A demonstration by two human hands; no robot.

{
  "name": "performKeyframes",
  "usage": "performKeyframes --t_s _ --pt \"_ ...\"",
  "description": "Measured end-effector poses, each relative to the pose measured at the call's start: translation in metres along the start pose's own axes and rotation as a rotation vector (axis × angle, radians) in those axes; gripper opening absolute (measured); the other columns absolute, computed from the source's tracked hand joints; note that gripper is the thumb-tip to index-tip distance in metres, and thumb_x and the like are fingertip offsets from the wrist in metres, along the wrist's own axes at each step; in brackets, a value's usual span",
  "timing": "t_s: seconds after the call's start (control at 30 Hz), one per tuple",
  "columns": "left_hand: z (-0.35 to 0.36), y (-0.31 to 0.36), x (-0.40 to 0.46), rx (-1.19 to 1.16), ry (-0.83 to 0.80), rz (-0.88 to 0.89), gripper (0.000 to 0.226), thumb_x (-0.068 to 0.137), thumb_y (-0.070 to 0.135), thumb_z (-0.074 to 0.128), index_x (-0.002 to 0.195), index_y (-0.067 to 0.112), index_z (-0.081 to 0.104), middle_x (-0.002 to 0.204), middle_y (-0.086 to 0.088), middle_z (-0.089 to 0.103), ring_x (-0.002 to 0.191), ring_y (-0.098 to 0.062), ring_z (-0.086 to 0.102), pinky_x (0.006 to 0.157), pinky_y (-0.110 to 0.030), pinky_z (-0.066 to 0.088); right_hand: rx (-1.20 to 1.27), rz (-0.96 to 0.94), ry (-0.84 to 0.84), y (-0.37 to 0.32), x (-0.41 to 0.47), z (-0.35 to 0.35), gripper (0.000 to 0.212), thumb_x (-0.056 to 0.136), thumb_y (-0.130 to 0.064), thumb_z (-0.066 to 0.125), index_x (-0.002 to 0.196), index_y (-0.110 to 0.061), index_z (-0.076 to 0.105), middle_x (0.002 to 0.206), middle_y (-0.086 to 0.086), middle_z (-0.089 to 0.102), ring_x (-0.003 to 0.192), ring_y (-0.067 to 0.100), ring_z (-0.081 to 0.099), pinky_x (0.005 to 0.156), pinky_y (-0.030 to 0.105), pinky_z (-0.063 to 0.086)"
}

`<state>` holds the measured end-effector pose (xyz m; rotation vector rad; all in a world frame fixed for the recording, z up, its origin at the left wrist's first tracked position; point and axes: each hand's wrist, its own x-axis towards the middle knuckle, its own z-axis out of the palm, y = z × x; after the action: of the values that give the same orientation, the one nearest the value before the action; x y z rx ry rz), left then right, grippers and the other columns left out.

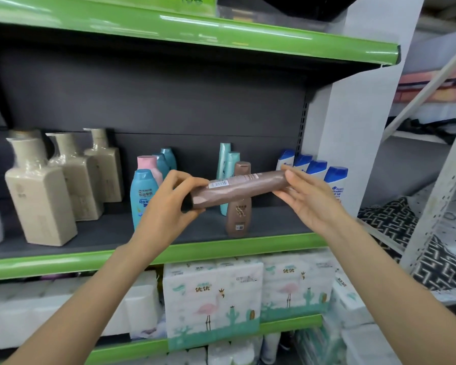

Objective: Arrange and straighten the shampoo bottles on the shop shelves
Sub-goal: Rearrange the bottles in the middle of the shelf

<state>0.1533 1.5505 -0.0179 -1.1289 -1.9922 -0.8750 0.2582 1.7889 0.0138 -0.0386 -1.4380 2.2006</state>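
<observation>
Status: in progress. One brown shampoo bottle [238, 189] is off the shelf, held horizontally in front of the middle shelf [153, 255], above its front edge. The left hand [166, 204] grips the bottle's left end with fingers curled round it; the right hand [308, 200] supports the right end, thumb on top and fingers beneath, clamped lightly. It has yet to be stood upright, judged from its position.

Already in order, as far as visible:
- the blue-capped white bottles [334, 183] stand in a diagonal file at the right end
- the beige square bottles [41, 201] stand in a row at the left
- a second brown bottle [238, 209] stands upright near the front edge, partly behind the held one

Likely remaining: the blue and pink bottles [144, 191] and the teal bottles [228, 164] stand in loose clusters, not clean rows.

Materials and shapes: the held bottle is smooth, glossy plastic, elongated, with a white barcode label. The beige bottles are flat-sided, narrow-necked and wrapped in shiny film. The shelf deck is matt dark grey with a glossy green edge strip. Soft film-wrapped tissue packs [213, 299] fill the shelf below
</observation>
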Motion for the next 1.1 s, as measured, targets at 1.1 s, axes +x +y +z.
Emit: performKeyframes --t_s 1.1 --pt "-0.003 0.006 0.021 -0.782 -0.308 -0.531 0.023 0.086 0.038 0.054 0.106 0.033 0.064 0.101 0.0 0.07 0.092 -0.014 0.069 0.079 -0.027 0.054 0.131 -0.108 -0.096 0.011 0.029 0.009 0.034 0.095 -0.01 0.049 0.128 -0.006 0.053 0.122 0.008 0.063 0.111 0.017 0.063 0.092 0.027 0.052"
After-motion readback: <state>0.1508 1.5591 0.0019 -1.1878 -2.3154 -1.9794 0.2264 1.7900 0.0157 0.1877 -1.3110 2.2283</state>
